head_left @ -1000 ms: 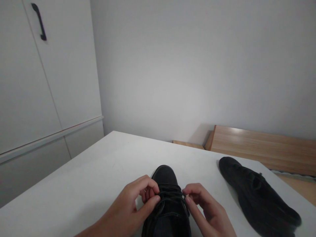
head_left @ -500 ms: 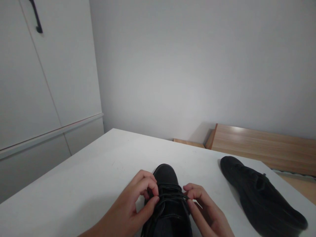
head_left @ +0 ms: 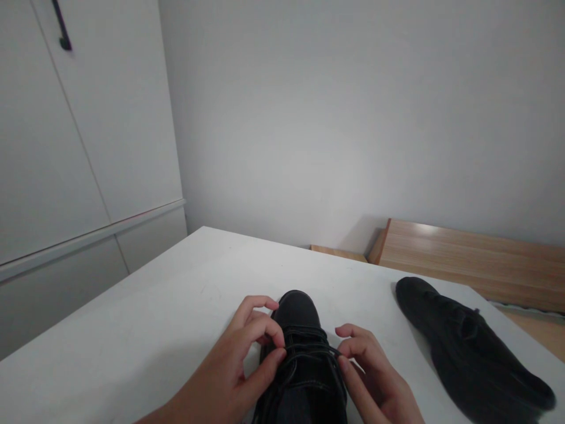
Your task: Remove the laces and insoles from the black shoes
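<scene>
A black lace-up shoe [head_left: 298, 311] stands on the white table [head_left: 176, 288], its toe pointing away from me. My left hand [head_left: 253, 347] is at the shoe's left side, thumb and index finger pinched on the black shoelace [head_left: 310, 353] where it crosses the tongue. On the other side, my right hand [head_left: 368, 368] pinches the same lace between thumb and index finger, just off the shoe's right edge. The lace runs between both pinches. The heel end of the shoe falls below the picture's edge.
A second black shoe [head_left: 468, 347] lies on the table to the right, toe away from me. Wooden furniture [head_left: 468, 253] stands beyond the table at the right. A white cabinet [head_left: 101, 129] with a dark handle is at the left, and a pale wall [head_left: 309, 118] behind.
My right hand has shifted slightly right with the lace, its other fingers lifting a little off the shoe. The left hand's outer fingers have spread somewhat. The view has moved slightly.
</scene>
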### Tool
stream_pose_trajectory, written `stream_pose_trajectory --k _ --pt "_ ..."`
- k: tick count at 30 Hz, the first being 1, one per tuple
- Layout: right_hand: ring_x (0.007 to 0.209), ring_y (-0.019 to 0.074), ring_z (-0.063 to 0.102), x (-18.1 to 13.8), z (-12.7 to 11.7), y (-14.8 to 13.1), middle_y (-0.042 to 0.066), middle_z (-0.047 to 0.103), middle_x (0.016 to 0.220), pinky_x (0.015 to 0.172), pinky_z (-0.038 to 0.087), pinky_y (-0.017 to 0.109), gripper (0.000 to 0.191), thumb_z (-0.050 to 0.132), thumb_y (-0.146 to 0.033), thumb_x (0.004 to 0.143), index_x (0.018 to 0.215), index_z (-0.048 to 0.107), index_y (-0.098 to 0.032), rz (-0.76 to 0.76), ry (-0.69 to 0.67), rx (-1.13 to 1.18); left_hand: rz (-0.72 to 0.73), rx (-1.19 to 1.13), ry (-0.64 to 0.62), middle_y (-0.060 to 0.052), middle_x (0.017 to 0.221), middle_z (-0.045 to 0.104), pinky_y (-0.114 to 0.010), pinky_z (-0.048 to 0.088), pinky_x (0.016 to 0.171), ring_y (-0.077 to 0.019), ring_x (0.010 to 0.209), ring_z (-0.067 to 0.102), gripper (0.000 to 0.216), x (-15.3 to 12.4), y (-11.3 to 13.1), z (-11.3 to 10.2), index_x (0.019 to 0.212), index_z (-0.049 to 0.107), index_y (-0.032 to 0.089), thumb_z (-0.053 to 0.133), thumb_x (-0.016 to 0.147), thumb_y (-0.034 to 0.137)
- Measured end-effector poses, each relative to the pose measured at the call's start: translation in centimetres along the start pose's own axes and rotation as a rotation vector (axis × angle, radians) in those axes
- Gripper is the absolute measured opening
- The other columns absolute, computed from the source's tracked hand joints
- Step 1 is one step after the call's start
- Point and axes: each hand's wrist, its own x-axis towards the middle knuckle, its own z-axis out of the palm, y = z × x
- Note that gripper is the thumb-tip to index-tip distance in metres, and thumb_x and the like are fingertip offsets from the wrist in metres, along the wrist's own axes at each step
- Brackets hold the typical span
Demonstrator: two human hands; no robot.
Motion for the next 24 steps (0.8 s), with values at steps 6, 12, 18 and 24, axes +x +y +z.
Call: stream_pose_trajectory --k 6,12,18,24 --pt "0.081 0.0153 0.070 -0.3 -0.1 0.0 0.005 0.066 0.096 0.065 0.058 0.016 0.012 0.059 -0.029 0.093 0.082 0.066 -0.027 0.019 -0.011 0.010 -0.011 -0.051 -0.024 -0.007 0.125 0.050 -0.026 0.050 0.071 -0.0119 0.077 0.058 0.016 0.2 0.5 0.0 0.089 0.057 0.021 0.045 0.096 0.029" --pt "0.073 0.0138 0.066 -0.3 -0.4 -0.1 0.000 0.067 0.078 0.066 0.056 0.018 0.011 0.054 -0.027 0.095 0.087 0.061 -0.028 0.052 -0.060 -0.037 -0.113 -0.095 -0.054 0.000 0.080 0.058 -0.026 0.041 0.067 -0.0165 0.077 0.055 0.019 0.8 1.4 -0.6 0.088 0.058 0.020 0.048 0.095 0.035" --pt "0.067 0.0140 0.061 -0.9 -0.2 0.7 0.000 0.059 0.075 0.059 0.053 0.019 0.017 0.046 -0.031 0.099 0.086 0.056 -0.026 0.111 -0.087 -0.025 -0.126 -0.245 -0.113 0.001 0.079 0.050 -0.027 0.036 0.064 -0.0155 0.074 0.047 0.024 0.5 1.3 -0.5 0.089 0.052 0.021 0.044 0.097 0.041" --pt "0.072 0.0143 0.058 -0.9 0.1 0.6 0.000 0.057 0.079 0.066 0.053 0.021 0.019 0.041 -0.033 0.101 0.087 0.053 -0.027 0.105 -0.091 0.042 -0.084 -0.250 -0.169 0.002 0.084 0.047 -0.027 0.040 0.071 -0.0156 0.078 0.046 0.012 0.3 1.9 -0.7 0.100 0.045 0.022 0.048 0.093 0.031"
